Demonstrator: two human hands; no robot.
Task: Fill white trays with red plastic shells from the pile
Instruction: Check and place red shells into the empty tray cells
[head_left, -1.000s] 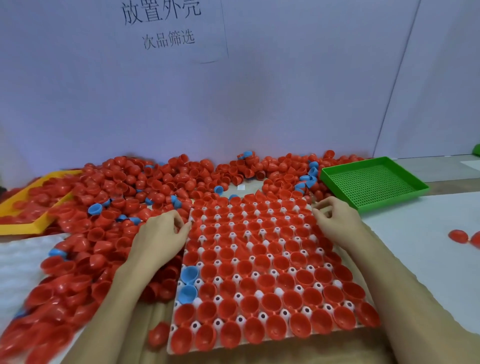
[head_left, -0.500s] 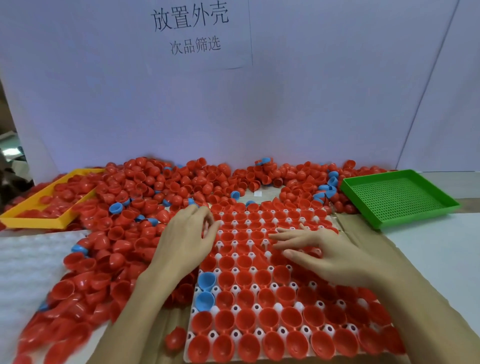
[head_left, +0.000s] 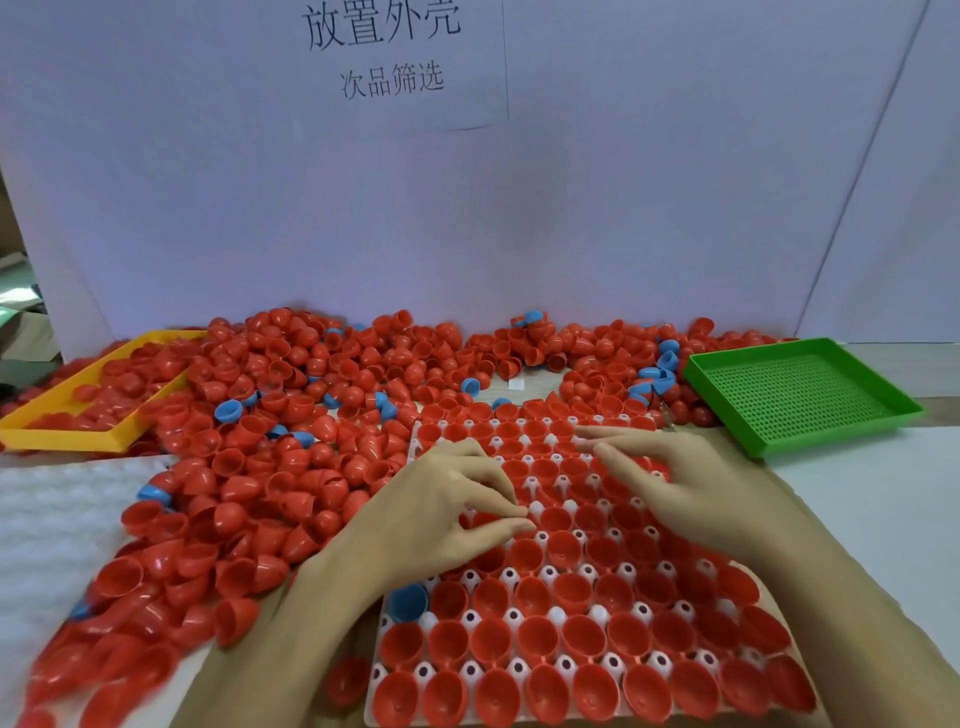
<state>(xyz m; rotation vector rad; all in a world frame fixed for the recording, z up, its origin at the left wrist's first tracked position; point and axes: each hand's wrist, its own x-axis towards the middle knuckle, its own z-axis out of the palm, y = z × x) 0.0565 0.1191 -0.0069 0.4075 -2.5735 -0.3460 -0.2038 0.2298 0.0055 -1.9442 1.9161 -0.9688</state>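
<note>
step: seating shells, tray near full | white tray (head_left: 426, 621) beside red shell pile (head_left: 270, 467) | left hand (head_left: 441, 514) pinching, contents unclear | right hand (head_left: 675, 483) flat, empty | next: likely swap blue shell (head_left: 408, 603)

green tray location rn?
Head view, far right of the table: the green tray sits by the back wall, just right of the red shell pile and beyond the white tray.
</note>
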